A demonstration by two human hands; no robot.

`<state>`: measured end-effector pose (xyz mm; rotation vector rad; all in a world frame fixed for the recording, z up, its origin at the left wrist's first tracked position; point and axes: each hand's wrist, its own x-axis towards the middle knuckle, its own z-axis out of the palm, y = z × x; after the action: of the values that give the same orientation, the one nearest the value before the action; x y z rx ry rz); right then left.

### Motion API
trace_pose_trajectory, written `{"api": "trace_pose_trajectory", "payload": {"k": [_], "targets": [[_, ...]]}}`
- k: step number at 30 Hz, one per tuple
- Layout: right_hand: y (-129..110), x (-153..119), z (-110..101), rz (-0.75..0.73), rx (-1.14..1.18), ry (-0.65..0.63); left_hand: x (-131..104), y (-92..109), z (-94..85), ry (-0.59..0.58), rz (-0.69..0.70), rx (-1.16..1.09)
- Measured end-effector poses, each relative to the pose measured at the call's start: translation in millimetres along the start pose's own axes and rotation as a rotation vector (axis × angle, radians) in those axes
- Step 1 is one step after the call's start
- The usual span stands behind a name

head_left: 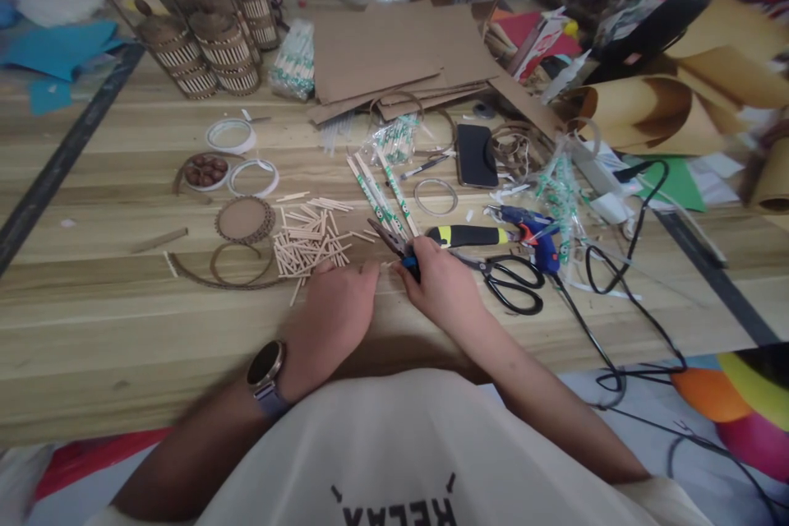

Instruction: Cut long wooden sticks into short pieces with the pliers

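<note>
Head view: at the far left of the wooden tabletop (pixel 92 312) stand several slatted barrels (pixel 228 57) within thin frames. Nearer, a cluster of brown balls (pixel 206 171) lies just beyond a round cardboard disc (pixel 245 219). Right of the disc is a loose heap of short pale sticks (pixel 310 240), some crossing others.

The left hand (pixel 336 300) is at the heap's near right edge, knuckles up, fingers bent down; whether its grip pinches a stick is hidden, so I cannot say. Paper-wrapped sticks (pixel 377 196) lie ahead, between the heap and a dark phone (pixel 477 156).

Just right of the left hand, blue-handled pliers (pixel 389 237) point forward and left towards the heap, their metal jaws by the near ends of the wrapped sticks. The right hand (pixel 447 283) has its grip wrapped around the handles. Beside it lie a yellow-and-black cutter (pixel 473 236), black-handled scissors (pixel 514 263) and, farthest right of these, a blue glue gun (pixel 542 242).
</note>
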<state>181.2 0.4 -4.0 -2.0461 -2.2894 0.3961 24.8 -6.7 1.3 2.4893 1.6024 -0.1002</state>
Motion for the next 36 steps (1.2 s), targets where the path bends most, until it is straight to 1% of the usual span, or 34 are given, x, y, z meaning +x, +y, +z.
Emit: {"api": "trace_pose_trajectory", "payload": {"k": [4, 6, 8, 9, 11, 12, 13, 14, 16, 18, 20, 24, 26, 28, 33, 34, 36], "targets": [[-5.3, 4.5, 2.8, -0.017, 0.005, 0.043, 2.3, 2.0, 0.3, -0.029, -0.006, -0.025], [-0.7, 7.1, -0.1, -0.038, 0.049, 0.040, 3.2, -5.1, -0.4, -0.018, -0.041, -0.132], [10.5, 9.3, -7.5, -0.089, 0.189, -0.029, 3.0, -18.4, -2.3, -0.034, -0.035, -0.384], [17.6, 9.9, -12.5, -0.123, 0.294, -0.078, 2.5, -26.0, -3.5, -0.094, 0.013, -0.586], [31.1, 9.7, -23.1, -0.213, 0.488, -0.156, 1.2, -38.7, -4.8, -0.255, 0.119, -1.010], [35.9, 8.8, -28.0, -0.236, 0.550, -0.165, 1.0, -42.4, -4.6, -0.266, 0.113, -1.171], [38.7, 7.4, -32.0, -0.250, 0.592, -0.164, 1.3, -43.9, -3.8, -0.241, 0.049, -1.264], [39.4, 5.6, -35.1, -0.256, 0.613, -0.161, 2.3, -43.2, -2.6, -0.201, -0.038, -1.311], [35.2, 1.9, -37.9, -0.269, 0.604, -0.150, 5.6, -37.2, 0.4, -0.150, -0.185, -1.338], [26.9, -1.0, -37.5, -0.301, 0.554, -0.156, 9.6, -29.4, 2.8, -0.172, -0.234, -1.354], [18.7, -2.0, -35.7, -0.321, 0.496, -0.159, 12.8, -24.0, 4.6, -0.218, -0.212, -1.378], [10.0, -0.4, -32.9, -0.283, 0.435, -0.170, 15.7, -22.9, 8.7, -0.265, -0.109, -1.372], [9.0, 1.1, -31.5, -0.285, 0.440, -0.175, 15.8, -24.8, 11.7, -0.285, -0.072, -1.314], [9.4, 2.9, -29.2, -0.306, 0.455, -0.170, 15.5, -26.5, 14.7, -0.308, -0.063, -1.283], [13.4, 8.1, -20.5, -0.382, 0.498, -0.178, 14.5, -28.4, 18.2, -0.383, -0.002, -1.312], [14.3, 9.0, -18.5, -0.407, 0.514, -0.161, 14.2, -28.4, 18.1, -0.388, 0.005, -1.315], [15.2, 10.3, -14.4, -0.457, 0.551, -0.067, 13.5, -28.1, 17.5, -0.341, -0.036, -1.308]]}}
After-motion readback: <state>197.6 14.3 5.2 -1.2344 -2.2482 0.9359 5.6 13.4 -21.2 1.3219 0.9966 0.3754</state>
